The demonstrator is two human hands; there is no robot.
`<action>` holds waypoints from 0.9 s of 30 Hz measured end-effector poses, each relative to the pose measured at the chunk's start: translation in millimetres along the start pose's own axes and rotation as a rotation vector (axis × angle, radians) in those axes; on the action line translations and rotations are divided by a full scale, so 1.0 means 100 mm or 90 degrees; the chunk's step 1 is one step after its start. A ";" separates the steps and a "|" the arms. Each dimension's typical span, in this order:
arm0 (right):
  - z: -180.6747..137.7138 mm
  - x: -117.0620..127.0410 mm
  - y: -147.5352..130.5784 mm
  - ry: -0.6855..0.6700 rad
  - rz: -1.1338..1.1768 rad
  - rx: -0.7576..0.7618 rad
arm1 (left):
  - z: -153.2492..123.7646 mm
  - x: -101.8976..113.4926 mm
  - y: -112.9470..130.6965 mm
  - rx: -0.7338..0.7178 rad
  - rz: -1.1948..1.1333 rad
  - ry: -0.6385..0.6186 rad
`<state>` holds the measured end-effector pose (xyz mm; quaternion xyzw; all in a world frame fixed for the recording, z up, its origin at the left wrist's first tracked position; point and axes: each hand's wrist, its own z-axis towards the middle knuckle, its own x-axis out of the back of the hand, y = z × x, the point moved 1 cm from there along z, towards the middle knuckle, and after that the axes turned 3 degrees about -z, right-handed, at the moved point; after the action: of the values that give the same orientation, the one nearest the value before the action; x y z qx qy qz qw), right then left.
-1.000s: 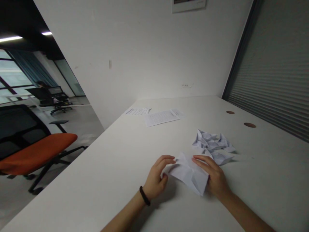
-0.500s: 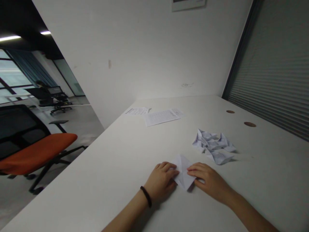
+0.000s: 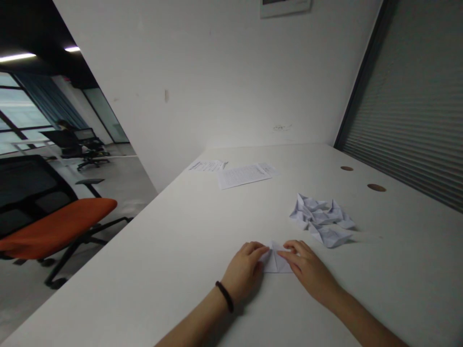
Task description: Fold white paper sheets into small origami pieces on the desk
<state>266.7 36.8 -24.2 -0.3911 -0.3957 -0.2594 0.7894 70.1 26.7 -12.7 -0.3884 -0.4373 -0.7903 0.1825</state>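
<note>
A small folded white paper sheet [image 3: 273, 264], its sides pinched in the narrowed fingers of the left hand [image 3: 241, 270] and right hand [image 3: 310, 271], apparently to steady it, lies on the smooth white bench [image 3: 177, 246]; angular folded white papers [image 3: 330, 234] sit beyond, seemingly kept clear

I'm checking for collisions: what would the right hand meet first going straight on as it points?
The right hand would first meet the paper between the hands, then probably the left hand; depth is unclear.
</note>
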 end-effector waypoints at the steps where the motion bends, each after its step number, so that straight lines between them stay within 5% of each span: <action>1: 0.00 0.00 -0.01 -0.013 -0.016 0.017 | 0.00 0.01 0.01 -0.015 0.016 -0.013; 7: -0.02 0.02 -0.06 -0.064 -0.024 0.030 | -0.01 0.04 0.06 -0.011 0.031 -0.061; 16: -0.02 0.01 -0.14 0.035 0.024 0.066 | -0.03 0.01 0.11 0.051 -0.235 0.086; 27: -0.01 -0.01 -0.23 0.086 0.093 0.011 | -0.04 -0.05 0.22 -0.075 -0.162 0.096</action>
<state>250.0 23.4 -15.4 -0.3937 -0.3146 -0.2234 0.8344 85.8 11.1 -5.6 -0.2795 -0.4212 -0.8582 0.0898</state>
